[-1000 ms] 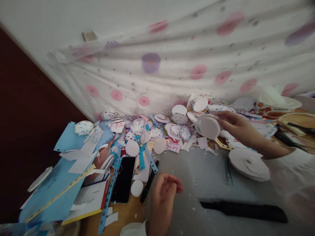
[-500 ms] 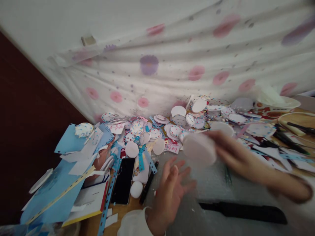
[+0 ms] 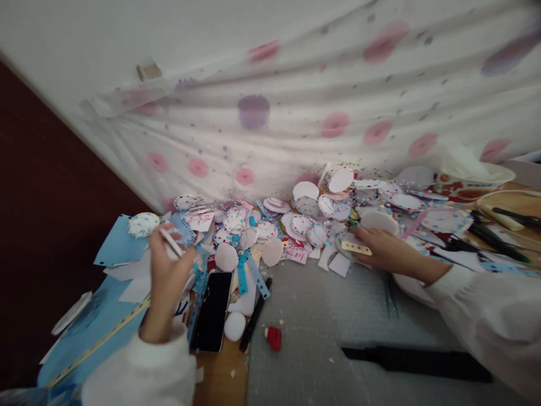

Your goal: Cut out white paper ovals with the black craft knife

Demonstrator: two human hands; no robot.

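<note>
My left hand is raised over the blue paper sheets at the left and pinches a thin white disc, seen edge-on. My right hand lies palm down on the heap of paper discs at the far side. Its fingertips touch a pale disc with a short yellow perforated strip on it, and nothing is gripped. A small red object lies on the grey cutting mat between my arms.
A black phone, a black pen and a white ball-like piece lie left of the mat. A long black tool lies across the mat's near side. A bowl and dark tools sit at the right. A dotted curtain hangs behind.
My right hand brought a white disc toward my left hand, then went back to the heap. My left hand swung left over the blue papers holding a disc. The red object now shows on the mat.
</note>
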